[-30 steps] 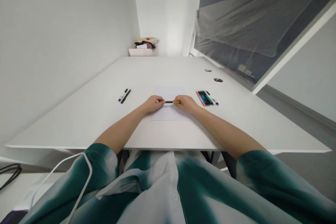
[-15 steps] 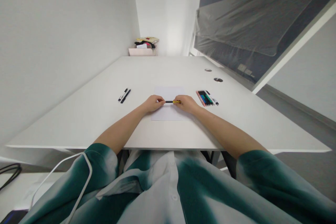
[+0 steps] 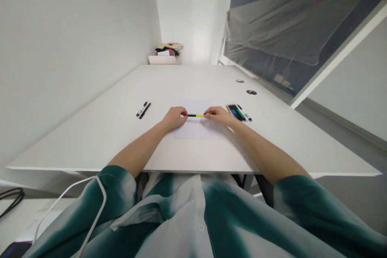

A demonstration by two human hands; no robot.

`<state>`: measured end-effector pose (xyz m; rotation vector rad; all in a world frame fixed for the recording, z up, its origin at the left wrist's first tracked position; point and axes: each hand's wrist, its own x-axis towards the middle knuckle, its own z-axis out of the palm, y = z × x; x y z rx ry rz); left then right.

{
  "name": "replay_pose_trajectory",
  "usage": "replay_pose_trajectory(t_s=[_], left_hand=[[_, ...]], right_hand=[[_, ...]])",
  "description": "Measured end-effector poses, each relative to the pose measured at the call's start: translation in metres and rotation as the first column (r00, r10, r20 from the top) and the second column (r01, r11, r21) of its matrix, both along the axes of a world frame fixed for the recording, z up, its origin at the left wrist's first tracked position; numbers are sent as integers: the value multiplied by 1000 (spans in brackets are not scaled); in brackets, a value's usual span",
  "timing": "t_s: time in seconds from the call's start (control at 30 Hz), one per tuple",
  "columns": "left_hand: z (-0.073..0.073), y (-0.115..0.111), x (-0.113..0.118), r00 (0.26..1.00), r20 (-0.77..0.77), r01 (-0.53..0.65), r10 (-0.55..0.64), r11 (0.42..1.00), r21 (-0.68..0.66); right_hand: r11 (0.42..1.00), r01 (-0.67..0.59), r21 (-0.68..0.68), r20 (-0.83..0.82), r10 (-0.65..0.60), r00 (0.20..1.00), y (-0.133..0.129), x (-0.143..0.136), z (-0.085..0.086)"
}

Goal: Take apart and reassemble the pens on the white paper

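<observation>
A thin black-and-yellow pen [image 3: 196, 115] lies level between my two hands, above a white sheet of paper [image 3: 198, 131]. My left hand [image 3: 175, 117] pinches its black end. Its yellow end is between the fingertips of my right hand [image 3: 220, 115]. Right of my right hand is a row of several pens [image 3: 238, 113] in black, blue, green, white and pink. Two pens [image 3: 143, 110], black and white, lie to the left of my left hand.
The white table [image 3: 187, 84] has two round inserts [image 3: 251, 92] at the right. A pink box [image 3: 164, 60] with cloth items stands beyond the far edge. A white cable [image 3: 101, 193] runs over my left sleeve.
My right hand has shifted slightly right along the pen, so more of the yellow part shows. My left hand has moved a little left and away from me.
</observation>
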<state>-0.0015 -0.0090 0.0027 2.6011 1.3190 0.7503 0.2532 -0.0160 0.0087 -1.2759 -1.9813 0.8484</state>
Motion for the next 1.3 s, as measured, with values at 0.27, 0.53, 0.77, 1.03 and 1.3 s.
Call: replay_pose_trajectory(t_s=[0.27,0.53,0.77,1.03,1.3], left_hand=[[1,-7,12,998,-42,-31,36,994,108],[-1,-12,19,996,-43,-74,84,977,202],[-2,-12,18,995,-32,-82,92,969,234],[-1,-12,18,995,-33,-81,90,974,211],[-2,-11,19,999,-31,-27,33,987,159]], right_hand=[[973,-61,-223,-679,-111,726,-1,-11,4],[896,-242,-372,-815,-191,547,-10,-15,15],[906,-245,-345,-858,-199,473,-9,-18,10],[910,-194,-367,-821,-218,528,-9,-16,13],[961,-81,-265,-634,-110,766,-14,-31,5]])
